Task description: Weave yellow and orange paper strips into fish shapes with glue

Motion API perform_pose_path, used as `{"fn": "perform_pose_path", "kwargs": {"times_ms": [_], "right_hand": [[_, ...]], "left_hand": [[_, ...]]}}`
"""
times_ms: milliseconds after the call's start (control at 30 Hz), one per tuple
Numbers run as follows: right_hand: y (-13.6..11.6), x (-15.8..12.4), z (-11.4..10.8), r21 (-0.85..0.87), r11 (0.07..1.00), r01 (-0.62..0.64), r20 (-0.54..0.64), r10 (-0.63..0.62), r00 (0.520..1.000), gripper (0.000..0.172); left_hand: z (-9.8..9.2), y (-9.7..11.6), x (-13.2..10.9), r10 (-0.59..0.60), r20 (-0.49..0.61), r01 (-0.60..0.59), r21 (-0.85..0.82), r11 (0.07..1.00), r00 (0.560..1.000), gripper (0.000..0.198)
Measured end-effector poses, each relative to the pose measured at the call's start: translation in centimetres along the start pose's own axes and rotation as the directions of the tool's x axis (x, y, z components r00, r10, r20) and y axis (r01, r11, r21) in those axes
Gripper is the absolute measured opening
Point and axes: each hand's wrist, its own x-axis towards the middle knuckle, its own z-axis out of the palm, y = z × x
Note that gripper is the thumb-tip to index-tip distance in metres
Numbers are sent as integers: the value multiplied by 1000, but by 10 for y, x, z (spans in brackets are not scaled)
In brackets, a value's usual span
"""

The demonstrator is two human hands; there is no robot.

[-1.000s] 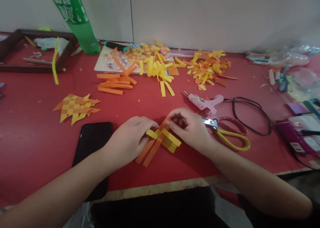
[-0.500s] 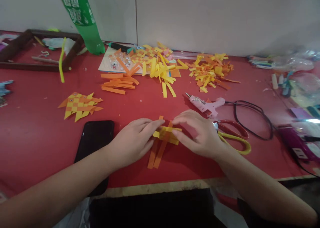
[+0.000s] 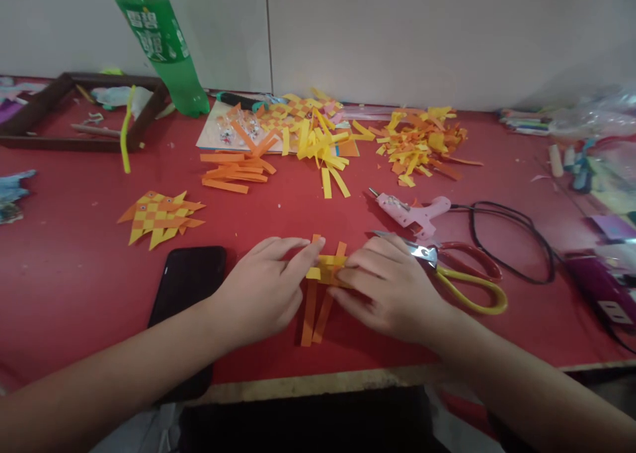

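Two orange paper strips [image 3: 309, 317] run lengthwise and cross a few short yellow paper strips [image 3: 328, 261] in a small loose weave on the red table. My left hand [image 3: 268, 284] pinches the left side of this weave, with its thumb and index finger at the upper left orange strip. From the right, my right hand [image 3: 390, 284] has its fingers closed over the right ends of the yellow strips and hides them. The lower ends of the orange strips point towards the table's front edge. Scissors [image 3: 470, 287] with red and yellow handles lie partly behind my right hand.
A black phone [image 3: 191, 281] lies beside my left forearm. Further back are a woven paper fish [image 3: 161, 214], orange strips [image 3: 233, 171], yellow strips [image 3: 322, 138], scraps [image 3: 420, 142], a pink glue gun [image 3: 415, 211] with its cable, a green bottle [image 3: 166, 49] and a brown frame [image 3: 59, 142].
My right hand has moved slightly down and left, closing over the yellow strips' right ends. The lower ends of the orange strips have swung right and now stand more upright. More of the scissors shows.
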Motion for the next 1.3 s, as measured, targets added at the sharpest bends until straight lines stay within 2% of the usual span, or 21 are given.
{"fn": "perform_pose_path", "kwargs": {"times_ms": [100, 167, 233, 333, 467, 600, 700, 933, 1033, 1133, 1233, 1300], "right_hand": [[-2, 0, 2, -24, 993, -115, -40, 114, 993, 13], [0, 1, 1, -11, 977, -214, -41, 214, 976, 21], [2, 3, -2, 26, 958, -287, 30, 286, 958, 30], [2, 6, -4, 137, 933, -331, 115, 317, 941, 25], [-2, 11, -2, 303, 914, -270, 67, 262, 963, 16], [-3, 12, 4, 283, 933, -222, 40, 220, 975, 2], [-2, 11, 8, 244, 953, -181, 2, 186, 983, 12], [0, 9, 13, 211, 964, -164, -73, 183, 980, 15], [1, 9, 15, 222, 965, -137, -73, 156, 985, 23], [2, 8, 15, 226, 966, -127, -72, 146, 987, 23], [1, 8, 14, 221, 966, -137, -75, 157, 985, 23], [1, 9, 14, 206, 966, -157, -73, 175, 982, 20]], "left_hand": [[1, -4, -2, -40, -8, 40, -51, 998, 999, 54], [1, -5, -4, -63, -8, 62, -95, 994, 998, 47], [0, -6, -5, -70, -3, 69, -125, 990, 998, 40], [-3, -5, -6, -57, 12, 58, -141, 988, 998, 36], [-3, -6, -6, -42, 30, 46, -131, 990, 999, 37], [-1, -10, -7, -22, 39, 26, -103, 994, 999, 41], [0, -13, -6, 13, 35, -9, -125, 992, 999, 43], [-1, -18, -5, 4, 56, 7, -200, 980, 998, 46], [-2, -20, -3, 38, 59, -21, -271, 962, 998, 44], [-3, -22, -2, 20, 9, -17, -287, 958, 1000, 43], [-1, -23, -2, -27, -53, 14, -240, 971, 998, 40], [0, -23, -2, -18, -71, 3, -196, 981, 997, 36]]}}
